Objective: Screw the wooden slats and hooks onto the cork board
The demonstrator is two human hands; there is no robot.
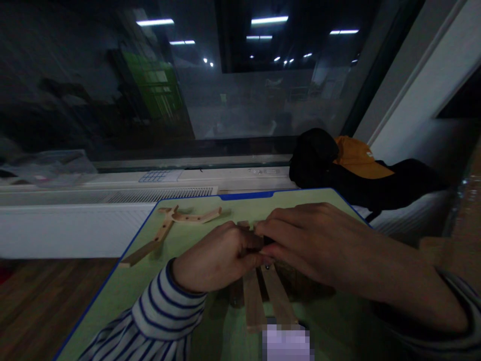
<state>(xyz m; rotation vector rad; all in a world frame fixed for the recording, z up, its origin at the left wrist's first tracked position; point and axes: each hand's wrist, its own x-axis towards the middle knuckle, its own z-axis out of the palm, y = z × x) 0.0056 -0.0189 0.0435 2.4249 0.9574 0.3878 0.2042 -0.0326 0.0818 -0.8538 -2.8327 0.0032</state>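
My left hand (216,256) and my right hand (313,240) meet above two pale wooden slats that lie side by side. The fingers of both are closed in a pinch. Between my right fingers a small dark object (268,240) shows, too hidden to tell its kind. My left thumb and fingertips press close to it; what they grip is covered. Just under the fingertips, a small shiny metal piece (267,266) sits on the right slat (281,300). The left slat (254,303) runs beneath my left fingers. Both slats' far ends are mostly covered by the hands.
Curved and angled wooden pieces with holes (164,226) lie at the back left of the blue-edged green table (112,311). Beyond are a radiator (75,225), a windowsill with a clear plastic box (56,168), dark clothing (313,155) and an orange cap (361,158).
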